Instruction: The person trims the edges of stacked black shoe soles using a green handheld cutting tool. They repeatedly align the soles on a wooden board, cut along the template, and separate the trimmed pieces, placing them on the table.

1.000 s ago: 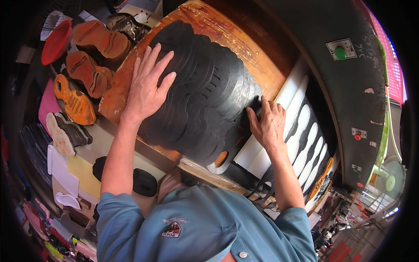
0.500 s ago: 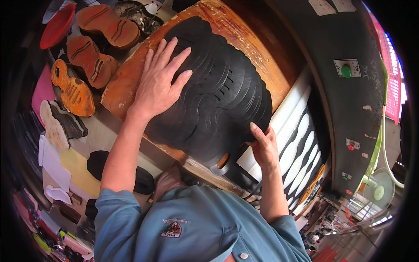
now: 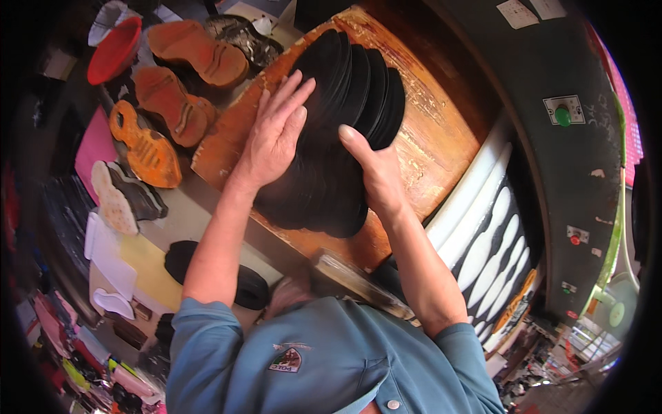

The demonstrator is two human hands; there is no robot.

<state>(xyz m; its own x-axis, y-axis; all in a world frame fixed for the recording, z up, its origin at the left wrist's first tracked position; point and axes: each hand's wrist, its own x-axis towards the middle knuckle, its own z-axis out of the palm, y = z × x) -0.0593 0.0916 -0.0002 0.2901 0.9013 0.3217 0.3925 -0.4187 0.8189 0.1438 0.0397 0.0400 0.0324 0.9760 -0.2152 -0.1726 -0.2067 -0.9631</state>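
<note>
A pile of black sole-shaped sheets (image 3: 324,165) lies on a worn orange-brown wooden board (image 3: 441,131). The pieces at its far end are fanned in overlapping layers. My left hand (image 3: 274,138) rests along the pile's left side, its fingers stretched out and lying against the edges. On the opposite side, my right hand (image 3: 378,169) grips the pile, thumb laid over the top sheets and fingers hidden down the side. Both hands press on the stack from either side.
Rusty orange sole-shaped cutting dies (image 3: 196,52) stand at the far left, near a red bowl (image 3: 115,52). Black sole pieces (image 3: 252,286) lie by my left elbow. A dark machine panel with a green button (image 3: 563,115) rises at the right. White rolls (image 3: 469,200) border the board.
My right hand has moved from the pile's near right corner up and left against its side. The spread-out sheets are now gathered into a narrower stack, and a cut-out sheet near me is gone from view.
</note>
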